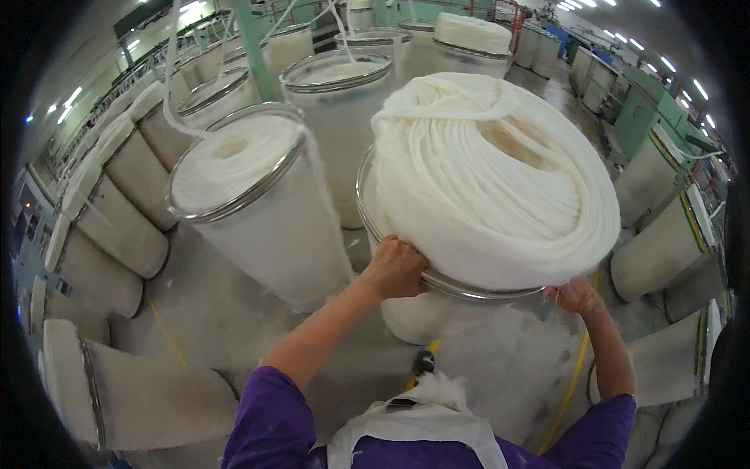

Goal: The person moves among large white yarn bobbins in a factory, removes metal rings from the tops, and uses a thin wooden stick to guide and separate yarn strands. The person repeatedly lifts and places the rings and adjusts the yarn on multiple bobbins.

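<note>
A tall white sliver can (426, 320) stands right in front of me, heaped with thick coils of white fibre sliver (500, 211) that bulge above its metal rim (488, 295). The coils have an oval hollow toward their far right side. My left hand (396, 267) is closed around the near left part of the rim, its knuckles up against the sliver. At the near right of the same rim, my right hand (574, 295) is closed, its fingertips partly hidden under the edge. Most of the can's body is hidden beneath the heap.
Another sliver can (266, 227) stands close on the left, a strand running up from it. Behind is a further can (340, 117) beside a green post (256, 47). More cans (664, 250) line the right, and one (156, 395) stands at lower left. Yellow lines (574, 383) mark the floor.
</note>
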`<state>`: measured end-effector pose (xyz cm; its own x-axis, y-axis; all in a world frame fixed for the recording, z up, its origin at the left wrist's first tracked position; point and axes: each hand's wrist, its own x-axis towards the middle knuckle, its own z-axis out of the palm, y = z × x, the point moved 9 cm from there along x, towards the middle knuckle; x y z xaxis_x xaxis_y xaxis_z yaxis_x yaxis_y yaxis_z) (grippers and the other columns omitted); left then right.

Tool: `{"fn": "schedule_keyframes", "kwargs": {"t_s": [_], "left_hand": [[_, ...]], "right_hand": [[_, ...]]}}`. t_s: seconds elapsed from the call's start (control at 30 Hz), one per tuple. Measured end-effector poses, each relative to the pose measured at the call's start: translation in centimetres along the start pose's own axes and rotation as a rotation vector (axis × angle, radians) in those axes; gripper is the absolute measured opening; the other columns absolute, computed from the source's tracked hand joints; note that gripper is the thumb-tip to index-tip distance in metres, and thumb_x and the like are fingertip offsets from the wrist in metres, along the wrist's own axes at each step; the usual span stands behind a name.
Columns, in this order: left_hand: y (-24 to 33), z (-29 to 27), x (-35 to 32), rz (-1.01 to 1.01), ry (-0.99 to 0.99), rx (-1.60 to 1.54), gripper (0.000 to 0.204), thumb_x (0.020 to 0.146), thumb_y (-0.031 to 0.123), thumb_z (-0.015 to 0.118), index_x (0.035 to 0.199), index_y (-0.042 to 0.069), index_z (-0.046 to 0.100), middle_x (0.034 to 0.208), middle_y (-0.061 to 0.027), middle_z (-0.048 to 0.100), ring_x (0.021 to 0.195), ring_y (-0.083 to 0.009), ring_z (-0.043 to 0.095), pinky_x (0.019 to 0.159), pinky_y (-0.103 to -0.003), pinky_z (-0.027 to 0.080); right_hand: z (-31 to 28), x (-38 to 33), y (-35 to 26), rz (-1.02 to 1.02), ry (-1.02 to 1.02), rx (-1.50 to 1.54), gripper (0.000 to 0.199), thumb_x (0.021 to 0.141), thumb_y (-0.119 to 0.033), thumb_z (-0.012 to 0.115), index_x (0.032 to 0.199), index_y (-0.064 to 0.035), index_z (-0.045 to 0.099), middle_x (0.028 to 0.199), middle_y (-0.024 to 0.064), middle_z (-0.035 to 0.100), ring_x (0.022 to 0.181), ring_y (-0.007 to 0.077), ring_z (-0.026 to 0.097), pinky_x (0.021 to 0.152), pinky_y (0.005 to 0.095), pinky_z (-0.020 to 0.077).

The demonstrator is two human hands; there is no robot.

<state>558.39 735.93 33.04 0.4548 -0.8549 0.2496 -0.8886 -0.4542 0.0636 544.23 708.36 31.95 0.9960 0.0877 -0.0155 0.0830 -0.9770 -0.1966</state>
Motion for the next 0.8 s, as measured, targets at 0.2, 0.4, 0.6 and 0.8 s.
{"fn": "schedule_keyframes", "kwargs": {"t_s": [0.2,0.4,0.6,0.8], "left_hand": [[0.7,4.3,14.2,-0.026,0.119,-0.080,0.024,0.062,0.036,0.074,0.070,0.014,0.070,0.067,-0.0055,0.065,0.069,-0.0241,0.065,0.068,-0.038,0.046],[0.0,8.9,27.5,0.048,0.163,-0.170,0.029,0.068,0.037,0.073,0.083,0.012,0.070,0.072,-0.0073,0.066,0.073,-0.0283,0.065,0.068,-0.044,0.048],[-3.6,10.0,35.5,0.381,0.253,-0.386,0.041,0.072,0.019,0.065,0.110,0.004,0.061,0.114,-0.0151,0.059,0.113,-0.0319,0.052,0.098,-0.045,0.038],[-20.7,10.2,38.4,0.318,0.264,-0.375,0.056,0.076,0.024,0.071,0.125,0.005,0.052,0.130,-0.0127,0.051,0.123,-0.0289,0.045,0.105,-0.043,0.033]], "right_hand": [[-4.6,5.2,11.6,0.021,0.219,-0.277,0.019,0.080,-0.016,0.067,0.093,-0.0032,0.065,0.092,0.0160,0.063,0.092,0.0358,0.055,0.078,0.0461,0.0420],[-6.7,11.6,11.2,-0.098,0.549,-0.290,0.027,0.079,-0.010,0.063,0.105,-0.0041,0.061,0.101,0.0125,0.059,0.097,0.0350,0.053,0.083,0.0453,0.0427],[-6.5,25.2,15.3,0.036,0.464,-0.072,0.018,0.084,-0.015,0.059,0.098,-0.0041,0.063,0.093,0.0171,0.061,0.092,0.0380,0.055,0.083,0.0471,0.0424],[-5.5,33.9,22.4,0.165,0.298,-0.348,0.029,0.092,-0.022,0.051,0.111,-0.0018,0.062,0.103,0.0187,0.064,0.095,0.0375,0.059,0.084,0.0436,0.0461]]}}
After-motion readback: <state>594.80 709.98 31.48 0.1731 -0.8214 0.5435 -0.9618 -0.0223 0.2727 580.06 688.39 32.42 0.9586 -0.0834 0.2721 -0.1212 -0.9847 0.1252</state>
